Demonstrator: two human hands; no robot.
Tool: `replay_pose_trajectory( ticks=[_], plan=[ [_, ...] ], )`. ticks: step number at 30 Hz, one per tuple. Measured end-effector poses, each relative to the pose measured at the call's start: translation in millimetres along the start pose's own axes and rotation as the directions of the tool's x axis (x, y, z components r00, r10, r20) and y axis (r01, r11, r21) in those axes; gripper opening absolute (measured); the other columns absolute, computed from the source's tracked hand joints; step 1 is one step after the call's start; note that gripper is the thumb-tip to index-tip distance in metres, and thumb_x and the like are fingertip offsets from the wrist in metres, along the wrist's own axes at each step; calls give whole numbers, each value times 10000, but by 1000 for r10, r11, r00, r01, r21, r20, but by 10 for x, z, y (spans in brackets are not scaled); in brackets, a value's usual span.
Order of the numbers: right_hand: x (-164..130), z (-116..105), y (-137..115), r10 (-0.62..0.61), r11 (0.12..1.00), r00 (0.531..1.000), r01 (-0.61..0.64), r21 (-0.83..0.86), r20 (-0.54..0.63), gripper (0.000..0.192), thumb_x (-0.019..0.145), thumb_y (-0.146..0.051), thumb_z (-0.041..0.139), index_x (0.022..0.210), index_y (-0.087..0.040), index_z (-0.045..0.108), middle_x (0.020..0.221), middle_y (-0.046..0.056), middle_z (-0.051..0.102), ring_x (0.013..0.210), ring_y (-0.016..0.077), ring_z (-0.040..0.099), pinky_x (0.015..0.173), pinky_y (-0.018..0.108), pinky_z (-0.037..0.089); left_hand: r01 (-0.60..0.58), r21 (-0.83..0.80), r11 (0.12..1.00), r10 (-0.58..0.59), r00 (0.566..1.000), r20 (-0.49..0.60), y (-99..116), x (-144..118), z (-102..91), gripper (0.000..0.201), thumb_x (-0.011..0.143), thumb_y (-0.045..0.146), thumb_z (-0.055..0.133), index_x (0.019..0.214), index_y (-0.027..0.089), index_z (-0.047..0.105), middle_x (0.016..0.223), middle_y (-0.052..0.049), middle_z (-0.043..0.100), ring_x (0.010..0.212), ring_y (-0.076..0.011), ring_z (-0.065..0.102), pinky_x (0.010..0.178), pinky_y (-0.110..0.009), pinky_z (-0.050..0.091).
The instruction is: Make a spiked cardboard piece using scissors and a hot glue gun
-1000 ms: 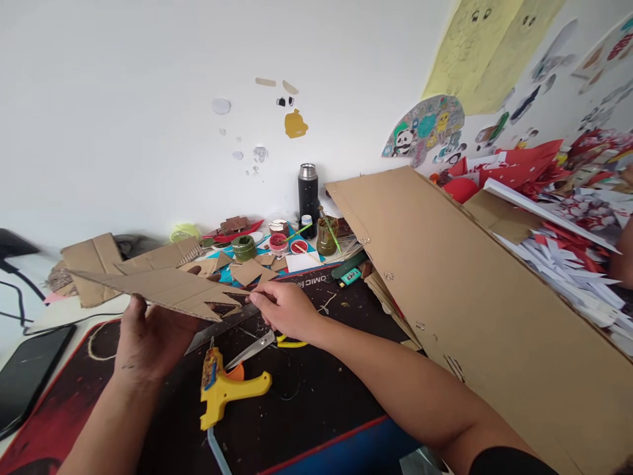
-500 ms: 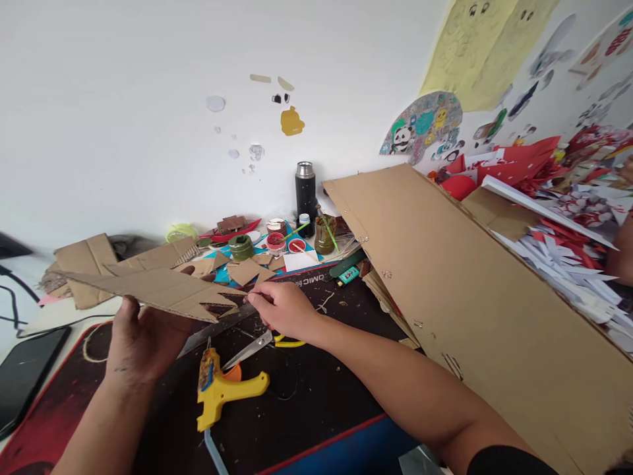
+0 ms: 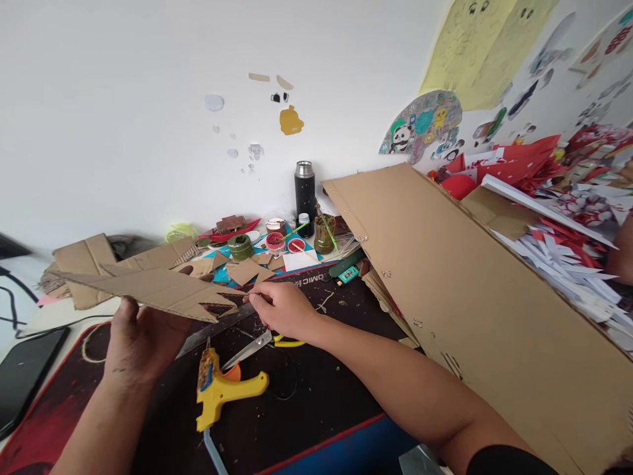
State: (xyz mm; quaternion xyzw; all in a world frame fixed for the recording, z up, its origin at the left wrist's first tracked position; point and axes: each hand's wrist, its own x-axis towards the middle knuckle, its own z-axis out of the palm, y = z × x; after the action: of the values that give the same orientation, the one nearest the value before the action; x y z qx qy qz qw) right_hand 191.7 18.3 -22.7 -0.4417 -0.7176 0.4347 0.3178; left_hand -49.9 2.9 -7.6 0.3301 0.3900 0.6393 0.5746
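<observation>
A flat brown cardboard cutout (image 3: 153,289) with a jagged, zigzag right end is held up over the mat. My left hand (image 3: 148,333) grips it from below, thumb at the near edge and fingertips showing past the far edge. At the right, thumb and forefinger of my right hand (image 3: 281,309) pinch the tip of one of its points. Below lies a yellow glue gun (image 3: 215,389) with a pale glue stick out of its back. Scissors with yellow handles (image 3: 288,342) rest just behind it, partly hidden by my right hand and forearm.
A large cardboard sheet (image 3: 459,284) leans across the right side. Paint jars (image 3: 241,247), cardboard scraps (image 3: 244,270) and a black flask (image 3: 304,188) stand along the wall. A phone-like black slab (image 3: 32,376) lies at left. Red and white paper (image 3: 568,251) is heaped far right.
</observation>
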Motion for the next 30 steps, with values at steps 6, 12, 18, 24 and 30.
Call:
replay_pose_trajectory(
  ticks=[6, 12, 18, 24, 30],
  plan=[
    [14, 6, 24, 22, 1000, 1000, -22, 1, 8, 265, 1071, -213, 568, 1137, -185, 823, 615, -32, 641, 590, 141, 578, 616, 261, 362, 6, 46, 999, -8, 999, 53, 1, 9, -34, 716, 593, 817, 909, 1206, 453, 847, 1213, -31, 852, 1413, -498, 629, 943, -620, 689],
    [14, 13, 34, 20, 1000, 1000, -19, 21, -10, 251, 1080, -264, 583, 1131, -188, 818, 653, -19, 665, 623, 148, 602, 638, 264, 390, -14, 47, 999, 11, 998, 60, -13, 20, -64, 656, 628, 824, 886, 1180, 472, 854, 1271, 19, 834, 1491, -461, 565, 1061, -589, 647],
    [15, 26, 36, 4, 1000, 999, -3, 25, -41, 228, 1064, -309, 629, 1141, -194, 810, 673, -14, 680, 658, 157, 626, 653, 269, 399, -2, 67, 998, -2, 998, 59, 0, -8, -21, 673, 609, 826, 896, 1183, 478, 848, 1264, 25, 839, 1493, -442, 569, 1006, -563, 674],
    [32, 36, 69, 13, 1000, 999, -13, -4, -37, 212, 1067, -296, 613, 1062, -200, 801, 670, -18, 674, 625, 146, 593, 616, 269, 355, 13, 83, 996, -20, 996, 87, -29, 10, -83, 707, 626, 833, 878, 1226, 461, 835, 1276, 6, 837, 1449, -471, 607, 934, -589, 694],
    [39, 46, 76, 6, 999, 999, -7, -32, -49, 197, 1048, -263, 616, 1023, -191, 798, 673, -19, 668, 617, 137, 567, 601, 271, 319, 36, 111, 993, -46, 995, 93, -40, 12, -90, 727, 604, 860, 867, 1214, 465, 847, 1328, -13, 814, 1479, -534, 550, 960, -692, 663]
  ],
)
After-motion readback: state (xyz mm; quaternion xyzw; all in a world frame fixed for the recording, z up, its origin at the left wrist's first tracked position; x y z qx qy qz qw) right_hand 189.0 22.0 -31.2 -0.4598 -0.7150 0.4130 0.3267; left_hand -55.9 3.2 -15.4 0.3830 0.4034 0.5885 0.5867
